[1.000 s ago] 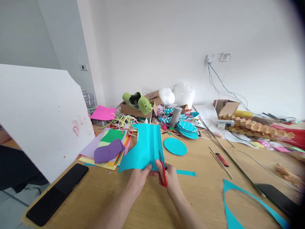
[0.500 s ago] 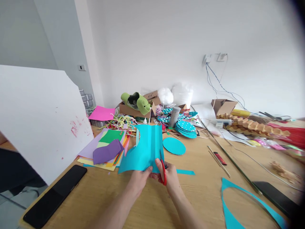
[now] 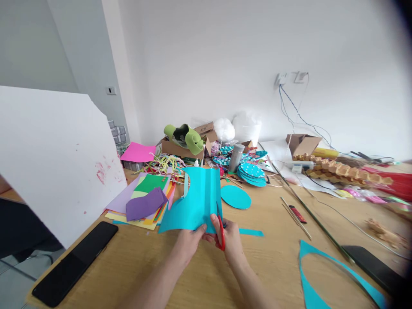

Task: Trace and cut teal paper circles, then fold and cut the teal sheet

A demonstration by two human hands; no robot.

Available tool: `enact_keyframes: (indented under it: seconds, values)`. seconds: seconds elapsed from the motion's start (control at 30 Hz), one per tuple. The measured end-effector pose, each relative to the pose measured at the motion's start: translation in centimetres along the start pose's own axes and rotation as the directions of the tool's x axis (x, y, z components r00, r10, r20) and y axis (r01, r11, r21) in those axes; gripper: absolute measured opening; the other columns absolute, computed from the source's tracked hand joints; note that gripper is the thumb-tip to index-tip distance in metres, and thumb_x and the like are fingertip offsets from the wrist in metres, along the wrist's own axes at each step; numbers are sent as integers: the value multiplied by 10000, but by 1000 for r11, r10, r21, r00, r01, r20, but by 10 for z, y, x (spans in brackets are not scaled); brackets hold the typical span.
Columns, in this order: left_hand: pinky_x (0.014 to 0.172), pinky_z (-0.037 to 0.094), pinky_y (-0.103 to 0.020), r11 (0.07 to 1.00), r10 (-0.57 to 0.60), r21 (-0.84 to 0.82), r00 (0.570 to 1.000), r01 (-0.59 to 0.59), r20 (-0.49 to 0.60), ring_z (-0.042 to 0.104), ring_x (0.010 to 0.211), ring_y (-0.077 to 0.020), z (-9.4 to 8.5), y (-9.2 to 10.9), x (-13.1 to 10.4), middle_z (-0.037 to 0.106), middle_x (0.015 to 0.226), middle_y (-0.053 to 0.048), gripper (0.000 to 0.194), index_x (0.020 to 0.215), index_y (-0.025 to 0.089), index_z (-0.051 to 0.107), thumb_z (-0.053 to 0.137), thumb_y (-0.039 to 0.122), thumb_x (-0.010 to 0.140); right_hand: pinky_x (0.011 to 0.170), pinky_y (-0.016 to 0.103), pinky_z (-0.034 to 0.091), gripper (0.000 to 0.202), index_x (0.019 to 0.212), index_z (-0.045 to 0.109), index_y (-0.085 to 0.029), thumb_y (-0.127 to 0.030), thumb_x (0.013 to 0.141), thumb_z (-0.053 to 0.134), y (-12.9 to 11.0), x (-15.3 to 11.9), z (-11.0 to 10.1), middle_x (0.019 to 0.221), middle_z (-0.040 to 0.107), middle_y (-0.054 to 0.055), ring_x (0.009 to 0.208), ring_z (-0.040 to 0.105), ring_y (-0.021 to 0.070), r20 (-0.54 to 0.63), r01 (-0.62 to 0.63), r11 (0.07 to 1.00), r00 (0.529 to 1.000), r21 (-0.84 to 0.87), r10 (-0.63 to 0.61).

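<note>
A turquoise sheet of paper [image 3: 199, 197] with a curved cut-out on its left side and creases down its right part is held up in front of me. My left hand [image 3: 191, 238] pinches its lower edge, thumb on top. My right hand [image 3: 229, 234] grips red-handled scissors [image 3: 221, 234], whose blades lie at the sheet's right edge, along a narrow strip. Just right of the sheet lies a turquoise paper oval [image 3: 236, 197]. A thin turquoise strip [image 3: 251, 232] rests on the table beside my right hand.
Left of the sheet are coloured papers [image 3: 146, 206] and a black phone [image 3: 77, 262]. A white board [image 3: 58, 159] stands at far left. To the right lie a red cutter [image 3: 298, 213], thin sticks [image 3: 294, 219] and a turquoise offcut [image 3: 334, 253]. Craft supplies line the wall.
Very little differs. The scissor blades look closer together along the sheet's right edge, and the view has shifted slightly.
</note>
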State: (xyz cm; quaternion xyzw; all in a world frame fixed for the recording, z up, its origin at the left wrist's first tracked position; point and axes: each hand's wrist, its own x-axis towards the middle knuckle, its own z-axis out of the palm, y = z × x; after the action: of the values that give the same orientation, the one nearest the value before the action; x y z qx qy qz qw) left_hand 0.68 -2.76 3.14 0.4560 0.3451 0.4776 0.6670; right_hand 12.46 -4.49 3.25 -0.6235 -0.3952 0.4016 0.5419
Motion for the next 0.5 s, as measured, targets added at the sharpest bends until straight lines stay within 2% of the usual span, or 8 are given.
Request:
enact_keyframes:
  seconds: [0.27,0.33,0.5]
  values:
    - [617,546,-331,999,-16,29,1000,15,22,702,743,-247,-4,-10,2,727,1072,-129,601,1136,150,659,783,485,653,328,228,294,575,534,422,-209,-731,625,643,-3,2,-4,378,446,-23,329,406,105,-11,24,999,1000,40,-24]
    - [637,544,-341,999,-20,43,999,19,25,704,780,-264,-6,-13,3,732,1057,-120,600,1157,161,646,776,481,666,326,226,299,571,528,414,-211,-716,607,669,-5,2,-4,384,440,-27,335,404,103,-18,26,998,1000,51,-25]
    - [647,539,-360,998,-24,63,999,22,32,705,748,-271,-6,-15,3,754,912,-111,514,1043,142,685,755,498,678,317,225,292,566,538,429,-206,-713,602,675,-4,2,-3,382,421,-34,330,406,107,-21,16,998,1000,64,-15]
